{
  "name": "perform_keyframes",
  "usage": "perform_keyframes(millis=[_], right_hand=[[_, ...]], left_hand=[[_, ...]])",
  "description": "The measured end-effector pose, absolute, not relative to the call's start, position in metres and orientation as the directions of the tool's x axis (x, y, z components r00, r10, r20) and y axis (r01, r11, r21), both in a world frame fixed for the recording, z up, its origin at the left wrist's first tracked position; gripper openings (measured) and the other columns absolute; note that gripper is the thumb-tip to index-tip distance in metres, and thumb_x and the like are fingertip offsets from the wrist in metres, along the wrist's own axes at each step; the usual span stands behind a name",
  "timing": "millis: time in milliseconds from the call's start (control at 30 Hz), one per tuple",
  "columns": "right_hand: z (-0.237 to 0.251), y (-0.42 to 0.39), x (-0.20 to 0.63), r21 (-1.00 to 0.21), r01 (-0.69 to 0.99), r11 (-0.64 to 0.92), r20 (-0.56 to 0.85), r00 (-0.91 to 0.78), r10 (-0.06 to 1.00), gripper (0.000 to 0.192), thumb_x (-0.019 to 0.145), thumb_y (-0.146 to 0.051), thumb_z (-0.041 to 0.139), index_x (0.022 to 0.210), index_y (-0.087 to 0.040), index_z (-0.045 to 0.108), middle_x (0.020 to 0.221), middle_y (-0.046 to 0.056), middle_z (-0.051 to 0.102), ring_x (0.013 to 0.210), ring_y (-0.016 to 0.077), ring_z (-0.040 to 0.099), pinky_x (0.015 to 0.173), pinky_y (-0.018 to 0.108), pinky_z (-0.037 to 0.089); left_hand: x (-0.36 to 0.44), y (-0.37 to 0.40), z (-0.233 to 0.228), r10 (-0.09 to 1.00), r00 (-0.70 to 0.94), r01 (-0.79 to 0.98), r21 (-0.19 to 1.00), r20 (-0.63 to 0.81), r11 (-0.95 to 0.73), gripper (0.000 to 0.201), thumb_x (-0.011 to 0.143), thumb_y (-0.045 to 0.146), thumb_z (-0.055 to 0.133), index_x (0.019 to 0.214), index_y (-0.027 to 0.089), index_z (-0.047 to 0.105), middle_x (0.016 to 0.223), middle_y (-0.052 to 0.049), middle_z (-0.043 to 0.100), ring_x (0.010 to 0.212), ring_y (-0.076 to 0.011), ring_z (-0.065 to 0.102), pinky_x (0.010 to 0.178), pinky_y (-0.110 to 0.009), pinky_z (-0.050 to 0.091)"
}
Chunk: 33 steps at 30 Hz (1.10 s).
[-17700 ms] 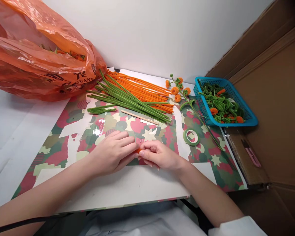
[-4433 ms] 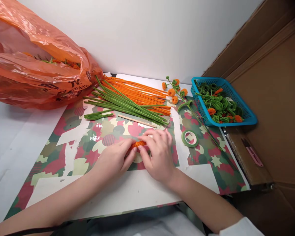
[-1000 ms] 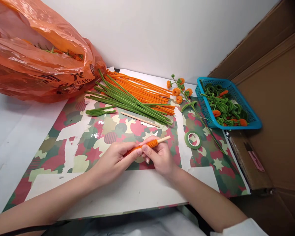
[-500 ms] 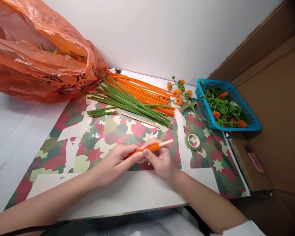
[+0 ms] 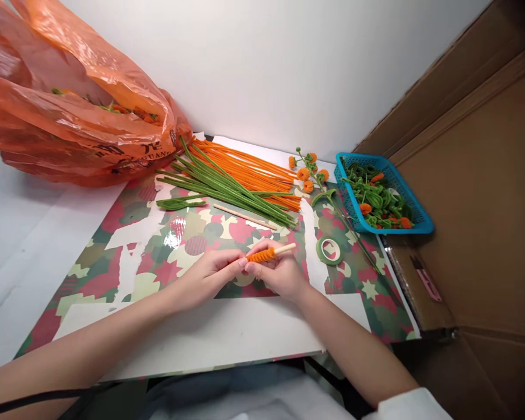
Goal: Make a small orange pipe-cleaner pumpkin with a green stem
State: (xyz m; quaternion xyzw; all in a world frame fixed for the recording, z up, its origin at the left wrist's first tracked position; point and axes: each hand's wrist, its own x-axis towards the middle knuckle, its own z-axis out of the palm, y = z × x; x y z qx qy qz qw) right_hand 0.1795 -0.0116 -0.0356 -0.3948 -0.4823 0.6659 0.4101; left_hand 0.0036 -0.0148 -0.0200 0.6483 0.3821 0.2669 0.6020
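An orange pipe cleaner (image 5: 262, 255) is coiled round a thin wooden stick (image 5: 285, 248), whose bare end sticks out to the right. My right hand (image 5: 282, 274) is closed round the stick, its thumb on the coil. Fingers of my left hand (image 5: 221, 271) pinch at the coil's left end, touching the right thumb; that end is mostly hidden. Beyond the hands lie a second wooden stick (image 5: 245, 216), green pipe cleaners (image 5: 240, 195) and a bundle of orange pipe cleaners (image 5: 245, 165). A roll of green tape (image 5: 319, 251) is right of my right hand.
An orange plastic bag (image 5: 83, 134) bulges at the back left. A stem with orange flowers (image 5: 304, 174) lies beside a blue basket (image 5: 424, 219) of green and orange pieces. A pink cutter (image 5: 427, 284) rests on cardboard at right. A folded green leaf (image 5: 179, 204) lies at left.
The view has shifted slightly, moving the basket and tape leftward in it. My left fingers have slid toward the coil's left end, and less orange shows on that side.
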Motion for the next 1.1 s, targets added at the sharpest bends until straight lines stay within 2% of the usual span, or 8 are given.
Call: perform_keyframes(millis=[133,200,367,500,667,733,867,1100], right_hand=[[-0.036,-0.008,0.180,-0.971,-0.144,-0.193,-0.127,-0.376,0.918,0.043,0.060,-0.048,0.083,0.078,-0.022,0.055,0.066,-0.005,0.058,0.058,0.0119,0.058,0.055,0.026,0.048],[-0.037,-0.008,0.182,-0.983,-0.082,-0.165,-0.121,-0.386,0.915,0.042,0.064,-0.050,0.080,0.079,-0.022,0.053,0.066,-0.005,0.057,0.057,0.0114,0.055,0.054,0.025,0.044],[-0.042,-0.006,0.189,-0.982,0.158,0.102,0.018,-0.460,0.888,0.039,0.073,-0.048,0.076,0.071,-0.021,0.048,0.057,-0.008,0.045,0.052,0.0086,0.037,0.051,0.023,0.029],[-0.042,-0.001,0.187,-0.968,0.180,0.177,0.065,-0.501,0.863,0.039,0.077,-0.053,0.070,0.068,-0.020,0.051,0.059,-0.007,0.049,0.055,0.0091,0.040,0.054,0.024,0.031],[-0.042,0.001,0.182,-0.967,0.145,0.210,0.115,-0.489,0.865,0.038,0.077,-0.054,0.070,0.069,-0.019,0.058,0.061,-0.005,0.053,0.057,0.0097,0.043,0.055,0.024,0.033],[-0.045,0.002,0.182,-0.968,0.148,0.203,0.110,-0.478,0.872,0.037,0.076,-0.053,0.071,0.069,-0.019,0.058,0.060,-0.005,0.052,0.056,0.0094,0.041,0.053,0.023,0.032],[-0.050,0.002,0.185,-0.961,0.196,0.195,0.089,-0.448,0.890,0.046,0.075,-0.055,0.072,0.057,-0.020,0.049,0.052,-0.007,0.040,0.051,0.0086,0.034,0.049,0.024,0.026],[-0.045,0.000,0.188,-0.934,0.218,0.284,0.148,-0.487,0.861,0.047,0.076,-0.060,0.068,0.057,-0.020,0.053,0.051,-0.006,0.045,0.051,0.0093,0.037,0.050,0.025,0.030]], left_hand=[[0.005,-0.011,-0.023,0.815,0.563,0.161,0.986,-0.135,0.052,0.041,0.092,0.049,0.043,0.065,0.019,0.043,0.060,0.006,0.032,0.053,-0.0093,0.026,0.048,-0.023,0.022],[0.005,-0.010,-0.025,0.800,0.581,0.161,0.985,-0.150,0.068,0.042,0.092,0.051,0.043,0.065,0.019,0.042,0.059,0.007,0.031,0.053,-0.0093,0.025,0.048,-0.024,0.021],[0.003,-0.004,-0.027,0.711,0.682,0.134,0.985,-0.169,0.105,0.042,0.090,0.053,0.045,0.067,0.018,0.045,0.061,0.006,0.031,0.055,-0.0098,0.024,0.051,-0.025,0.020],[0.000,0.002,-0.026,0.689,0.696,0.164,0.979,-0.204,0.124,0.041,0.088,0.052,0.047,0.066,0.018,0.045,0.058,0.007,0.030,0.054,-0.0098,0.024,0.051,-0.024,0.022],[-0.002,0.005,-0.023,0.678,0.712,0.160,0.982,-0.182,0.096,0.044,0.089,0.056,0.046,0.067,0.018,0.046,0.055,0.008,0.028,0.052,-0.0093,0.023,0.051,-0.024,0.021],[-0.003,0.005,-0.024,0.690,0.706,0.148,0.986,-0.159,0.076,0.046,0.090,0.058,0.045,0.067,0.018,0.045,0.055,0.008,0.028,0.052,-0.0094,0.024,0.050,-0.024,0.023],[-0.003,0.004,-0.027,0.715,0.688,0.135,0.990,-0.128,0.047,0.047,0.091,0.060,0.043,0.068,0.018,0.043,0.057,0.008,0.029,0.053,-0.0096,0.026,0.051,-0.023,0.024],[0.000,-0.001,-0.024,0.688,0.715,0.139,0.990,-0.124,0.034,0.045,0.091,0.056,0.047,0.067,0.018,0.042,0.064,0.005,0.033,0.058,-0.0101,0.027,0.053,-0.024,0.022]])
